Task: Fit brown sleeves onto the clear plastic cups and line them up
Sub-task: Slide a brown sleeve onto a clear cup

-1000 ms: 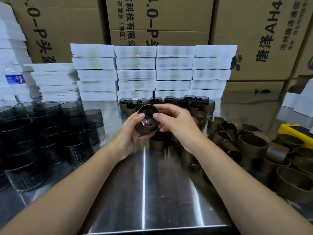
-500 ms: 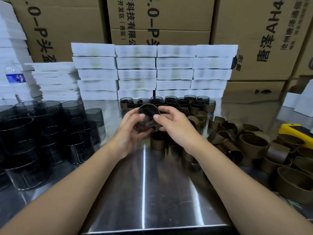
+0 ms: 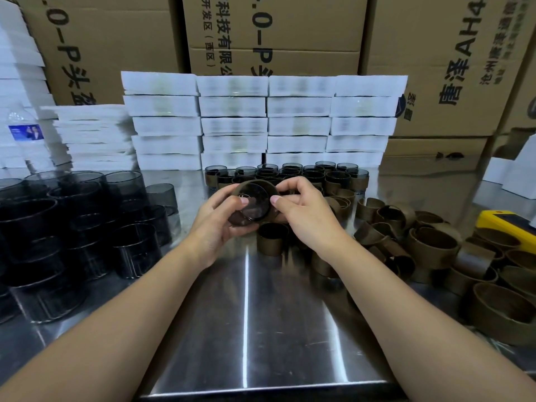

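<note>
**Step in hand**
- Left hand (image 3: 220, 224), right hand (image 3: 301, 213): both grasp one clear cup (image 3: 252, 204), held tilted above the counter (image 3: 246, 329), with a round end facing the viewer.
- Brown sleeve (image 3: 252, 182): wraps that cup; how far it is seated is unclear.
- Handling: probably best pushed evenly all round, since a skewed sleeve may jam.

**Surroundings**
- Cardboard cartons (image 3: 435, 53), at the rear.
- White boxes (image 3: 232, 111), stacked.
- Bare cups (image 3: 124, 187), massed at left.
- Loose sleeves (image 3: 435, 242), heaped at right.
- Finished row (image 3: 333, 177), behind the hands.
- Yellow device (image 3: 504, 224), at the right edge.

**Obstruction**
- One sleeved cup (image 3: 271, 239) stands just beneath the hands, and loose sleeves crowd the row.
</note>
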A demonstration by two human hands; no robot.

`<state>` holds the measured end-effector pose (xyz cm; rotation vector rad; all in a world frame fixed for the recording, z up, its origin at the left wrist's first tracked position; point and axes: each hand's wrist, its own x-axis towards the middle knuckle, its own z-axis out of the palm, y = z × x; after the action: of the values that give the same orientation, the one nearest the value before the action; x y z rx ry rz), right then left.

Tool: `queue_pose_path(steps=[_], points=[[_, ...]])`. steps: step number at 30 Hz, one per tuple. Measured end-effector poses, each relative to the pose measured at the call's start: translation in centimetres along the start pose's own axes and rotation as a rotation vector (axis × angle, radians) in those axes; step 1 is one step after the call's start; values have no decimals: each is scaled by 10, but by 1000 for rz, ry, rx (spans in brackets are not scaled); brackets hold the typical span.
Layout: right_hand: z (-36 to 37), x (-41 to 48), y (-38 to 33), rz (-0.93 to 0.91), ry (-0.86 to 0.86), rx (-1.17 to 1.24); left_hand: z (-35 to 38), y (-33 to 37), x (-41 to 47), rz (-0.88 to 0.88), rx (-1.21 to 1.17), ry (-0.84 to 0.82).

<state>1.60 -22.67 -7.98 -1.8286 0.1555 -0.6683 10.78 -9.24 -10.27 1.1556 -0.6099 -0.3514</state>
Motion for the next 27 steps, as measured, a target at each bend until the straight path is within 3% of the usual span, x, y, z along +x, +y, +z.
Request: queue_pose_path(steps=[11, 16, 27], points=[[-4, -2, -8, -42, 12, 131, 8, 7, -3, -66, -271, -65], [2, -7, -10, 44, -88, 93, 11, 6, -5, -31, -339, -116], [5, -13, -13, 61, -73, -63, 20, 7, -6, -141, -247, -74]])
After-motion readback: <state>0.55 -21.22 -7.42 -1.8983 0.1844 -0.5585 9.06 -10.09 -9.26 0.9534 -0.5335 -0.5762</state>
